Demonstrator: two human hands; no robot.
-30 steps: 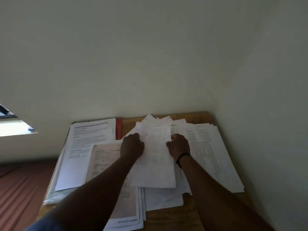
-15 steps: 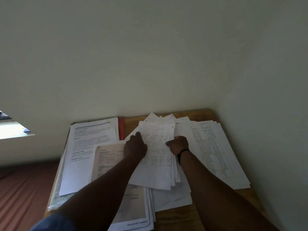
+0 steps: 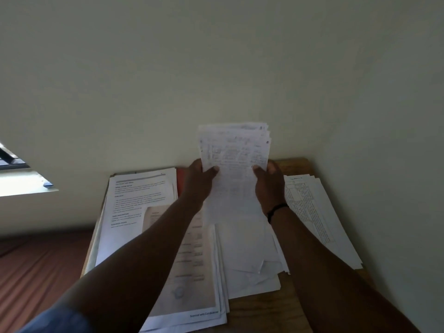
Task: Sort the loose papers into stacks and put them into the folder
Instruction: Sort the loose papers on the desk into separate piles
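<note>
A bundle of handwritten sheets stands upright above the wooden table. My left hand grips its left edge and my right hand grips its right edge, thumbs on the front. Under the bundle lie loose white sheets. A stack of printed text pages lies at the left, a scanned beige page in front of it, and table-printed sheets at the right. A red folder edge shows behind the left stack.
The table sits in a corner, with a pale wall behind and to the right. A reddish-brown floor lies to the left, and a bright window ledge at the far left.
Both hands gathered the handwritten sheets from the pile and lifted them upright off the table. The view also moved closer.
</note>
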